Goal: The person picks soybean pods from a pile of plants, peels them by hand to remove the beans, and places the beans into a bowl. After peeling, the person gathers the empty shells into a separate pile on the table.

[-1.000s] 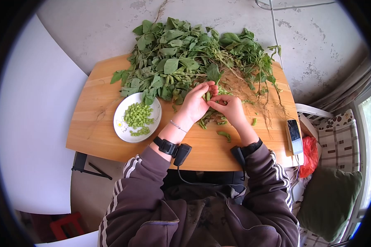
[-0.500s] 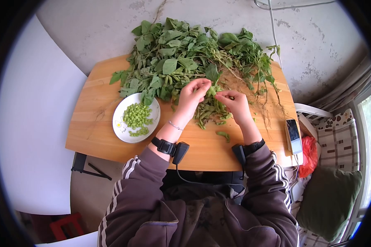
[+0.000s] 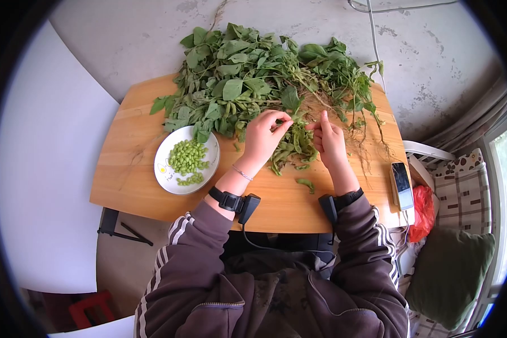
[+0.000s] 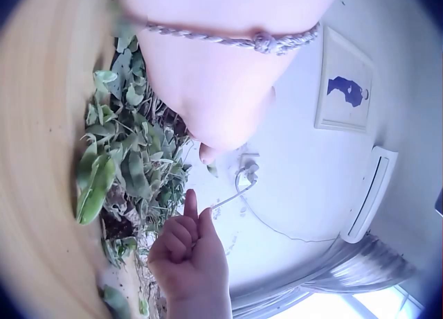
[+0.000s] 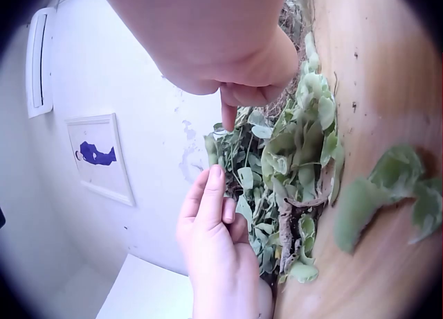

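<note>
Between thumb and fingers, my left hand (image 3: 260,137) (image 5: 220,236) pinches a green pod (image 5: 211,149). To its right, my right hand (image 3: 330,145) (image 4: 190,257) is held apart from it, index finger and thumb extended, the other fingers curled, with nothing visible in its grasp. Below and between the hands lies a heap of green pods and opened shells (image 3: 287,149) (image 5: 304,139). A white plate (image 3: 163,147) with shelled green beans (image 3: 187,158) stands left of my left hand. Loose pods (image 4: 97,187) (image 5: 363,205) lie at the near side of the heap.
Leafy plants (image 3: 231,73) with roots (image 3: 363,146) cover the back of the wooden table (image 3: 135,118). A phone (image 3: 401,186) lies at the right edge, beside a red plastic bag (image 3: 422,214). A cushion (image 3: 453,276) rests on a seat at the right.
From close together, my hands have parted; the right moved rightward, its thumb now extended. The left has shifted slightly left and still works above the heap's left side.
</note>
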Demonstrator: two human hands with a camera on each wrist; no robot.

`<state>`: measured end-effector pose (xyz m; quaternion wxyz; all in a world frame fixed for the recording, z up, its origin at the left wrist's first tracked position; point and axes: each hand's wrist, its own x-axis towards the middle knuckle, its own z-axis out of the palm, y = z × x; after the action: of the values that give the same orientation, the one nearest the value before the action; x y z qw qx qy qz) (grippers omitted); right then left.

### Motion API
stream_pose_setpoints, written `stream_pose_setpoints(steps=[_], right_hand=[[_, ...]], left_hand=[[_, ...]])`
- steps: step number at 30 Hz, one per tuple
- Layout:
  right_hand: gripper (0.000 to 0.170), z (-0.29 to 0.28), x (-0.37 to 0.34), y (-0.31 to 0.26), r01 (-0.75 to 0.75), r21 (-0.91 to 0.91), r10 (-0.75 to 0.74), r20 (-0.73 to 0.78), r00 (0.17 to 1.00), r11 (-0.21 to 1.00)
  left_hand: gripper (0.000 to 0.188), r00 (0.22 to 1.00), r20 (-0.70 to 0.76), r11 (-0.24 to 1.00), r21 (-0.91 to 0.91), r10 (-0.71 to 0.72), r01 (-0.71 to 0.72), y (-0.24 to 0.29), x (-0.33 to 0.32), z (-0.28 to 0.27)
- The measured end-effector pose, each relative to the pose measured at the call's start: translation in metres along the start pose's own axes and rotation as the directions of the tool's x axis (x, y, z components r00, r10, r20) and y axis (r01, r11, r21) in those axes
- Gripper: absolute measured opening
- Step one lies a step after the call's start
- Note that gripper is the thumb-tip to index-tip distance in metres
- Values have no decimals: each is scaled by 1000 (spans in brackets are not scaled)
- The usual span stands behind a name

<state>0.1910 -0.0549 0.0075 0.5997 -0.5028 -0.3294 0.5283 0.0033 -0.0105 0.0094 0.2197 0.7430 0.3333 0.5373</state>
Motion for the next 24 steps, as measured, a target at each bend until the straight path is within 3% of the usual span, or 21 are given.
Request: stream_pose_setpoints(steps=[1, 4, 7, 10, 13, 19, 24], right_hand=[[57, 1, 0, -1, -31, -31, 32, 20, 999, 999], [57, 6, -5, 2, 98, -152, -77, 142, 987, 983], [53, 6, -5, 3, 107, -257, -66, 162, 985, 961], [48, 9, -6, 3, 84, -232, -49, 152, 987, 969], [45, 8, -4, 2, 78, -313, -5, 226, 974, 947], [41, 16, -11, -1, 18, -326, 40, 171, 984, 945], [39, 17, -10, 1, 34, -334, 33, 192, 981, 942]], left_hand=[[11, 1000, 2, 999, 28, 29, -29, 1, 0, 0], [11, 989, 49, 988, 61, 138, -141, -1, -3, 2], [10, 967, 65, 962, 98, 248, -253, -1, -4, 2], [12, 948, 86, 943, 109, 305, -313, 5, -3, 0], [11, 935, 71, 909, 217, 348, -355, 7, -3, -1], [14, 903, 231, 782, 452, 362, -429, 4, -4, -4], [21, 912, 298, 808, 438, 282, -393, -9, -8, 3]])
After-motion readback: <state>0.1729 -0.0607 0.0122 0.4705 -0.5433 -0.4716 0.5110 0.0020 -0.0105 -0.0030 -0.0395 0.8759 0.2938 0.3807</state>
